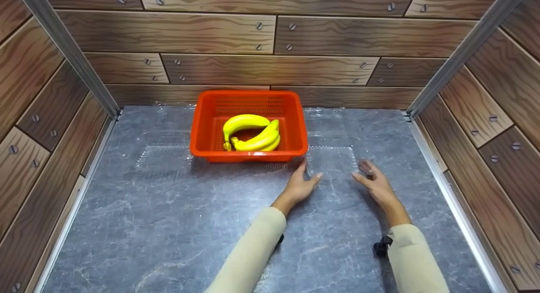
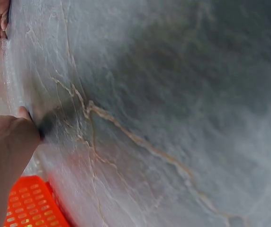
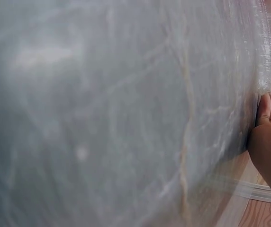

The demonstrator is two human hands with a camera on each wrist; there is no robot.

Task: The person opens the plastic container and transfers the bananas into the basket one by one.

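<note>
A clear plastic container (image 1: 331, 158) sits just right of the red-orange plastic basket (image 1: 249, 154); its see-through walls make its outline hard to follow. My left hand (image 1: 300, 186) is at the container's left side, beside the basket's front right corner, thumb spread from the fingers. Across from it, at the right side, is my right hand (image 1: 376, 185), with its thumb pointing inward. Whether either palm presses the plastic is hard to tell. In the basket lie a single yellow banana (image 1: 244, 121) and a small bunch of bananas (image 1: 259, 142).
Another clear container (image 1: 162, 156) stands left of the basket, and more clear plastic (image 1: 325, 112) shows near the back wall. Wood-patterned panels (image 1: 219, 33) enclose the grey marbled table (image 1: 168, 225) at the back and sides, with metal rails along the edges.
</note>
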